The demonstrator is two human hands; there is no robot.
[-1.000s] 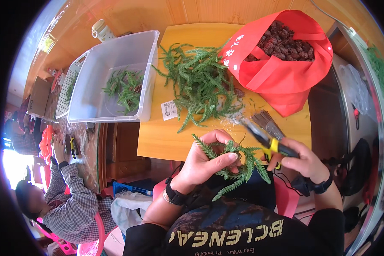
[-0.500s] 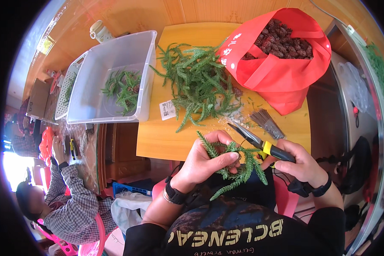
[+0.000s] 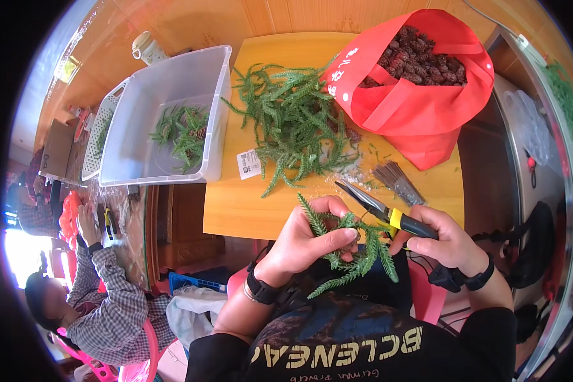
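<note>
We're pinching a bundle of green feathery conifer sprigs [image 3: 353,258] in our left hand [image 3: 309,239], fingers curled tight around the stems just off the near edge of the yellow wooden table [image 3: 235,204]; our right hand [image 3: 449,239] is wrapping closed around the yellow-and-black handles of long-nosed pliers [image 3: 382,213], tips pointing up-left over the table edge, just beside the sprigs; a loose heap of the same greenery [image 3: 293,124] is lying mid-table, next to a red fabric bag of brown pine cones [image 3: 420,76]; a clear plastic tub [image 3: 172,114] is sitting on the left, holding a few sprigs.
</note>
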